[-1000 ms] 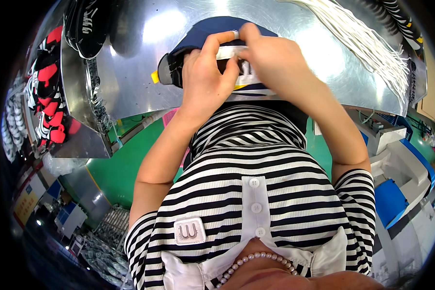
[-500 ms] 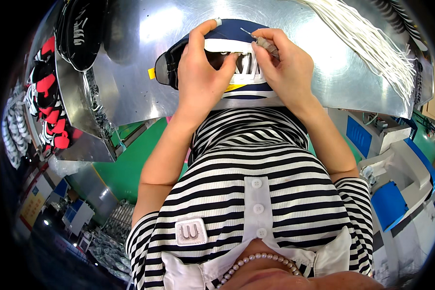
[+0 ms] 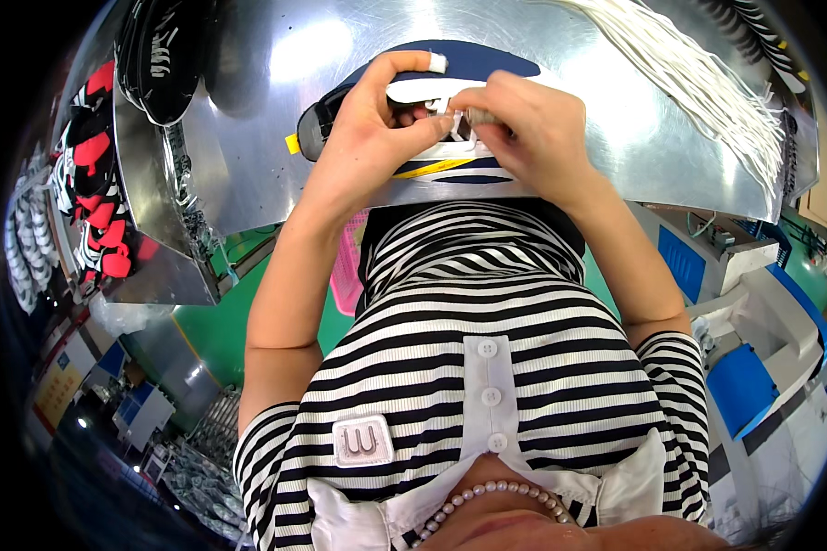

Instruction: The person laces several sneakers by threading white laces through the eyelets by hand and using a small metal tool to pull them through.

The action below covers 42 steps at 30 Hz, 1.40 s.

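Observation:
A navy shoe upper [image 3: 469,62] with white trim lies on its side at the metal table's near edge. A yellow tab shows at its heel end. My left hand [image 3: 363,133] grips it, with the index finger, white wrap at its tip, over the far side and the thumb at the lacing opening. White shoelace [image 3: 458,122] crosses that opening between my hands. My right hand [image 3: 538,129] is closed at the opening on a small hook tool [image 3: 478,117]. Only a bit of its tan wrapped handle shows; the tip is hidden.
A bundle of white laces [image 3: 698,92] lies on the metal table [image 3: 276,174] at the right. Black shoe uppers [image 3: 161,64] sit at the far left, with red, black and white pieces [image 3: 96,174] beyond. A pink basket [image 3: 347,266] stands below the table edge.
My right hand has moved left and nearer, bringing the hook tool from the far trim to the lacing opening. My left thumb has shifted slightly and the lace there is drawn differently.

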Tool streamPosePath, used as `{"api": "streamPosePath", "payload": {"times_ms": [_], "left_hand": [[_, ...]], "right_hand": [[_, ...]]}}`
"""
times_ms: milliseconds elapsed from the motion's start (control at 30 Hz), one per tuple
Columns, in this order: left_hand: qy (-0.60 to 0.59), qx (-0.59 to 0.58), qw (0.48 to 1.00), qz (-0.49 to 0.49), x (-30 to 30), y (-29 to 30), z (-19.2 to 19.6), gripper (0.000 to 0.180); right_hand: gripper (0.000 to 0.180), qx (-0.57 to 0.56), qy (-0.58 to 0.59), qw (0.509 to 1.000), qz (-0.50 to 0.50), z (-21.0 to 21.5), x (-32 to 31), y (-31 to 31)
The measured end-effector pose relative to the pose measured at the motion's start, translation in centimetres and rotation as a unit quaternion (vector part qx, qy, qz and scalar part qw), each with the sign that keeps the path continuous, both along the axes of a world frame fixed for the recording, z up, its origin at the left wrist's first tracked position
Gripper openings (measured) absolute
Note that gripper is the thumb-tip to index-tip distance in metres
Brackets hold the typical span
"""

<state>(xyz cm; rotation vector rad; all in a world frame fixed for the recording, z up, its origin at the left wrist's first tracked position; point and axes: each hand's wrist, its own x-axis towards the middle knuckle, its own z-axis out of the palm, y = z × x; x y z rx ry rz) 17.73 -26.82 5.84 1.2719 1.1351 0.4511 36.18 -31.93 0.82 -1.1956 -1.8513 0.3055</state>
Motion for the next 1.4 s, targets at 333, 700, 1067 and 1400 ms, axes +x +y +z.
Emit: {"api": "streamPosePath", "payload": {"times_ms": [333, 700, 1067, 1400], "left_hand": [[-0.037, 0.045, 0.997, 0.056, 1.3, 0.2, -1.6, 0.043], [0.113, 0.333, 0.932, -0.088, -2.5, -3.9, 1.0, 0.038], [0.188, 0.422, 0.883, -0.082, -1.8, -4.2, -0.4, 0.022], [0.159, 0.336, 0.924, -0.089, -1.8, -3.9, -0.5, 0.025]], "right_hand": [[0.024, -0.124, 0.246, 0.949, 0.154, 2.9, -2.8, -5.1], [0.017, -0.427, 0.308, 0.848, -0.065, 2.2, -0.1, -6.1], [0.015, -0.378, 0.344, 0.847, -0.147, 0.4, -3.7, -4.9], [0.013, -0.339, 0.483, 0.804, -0.068, 1.6, -2.5, -3.4]]}}
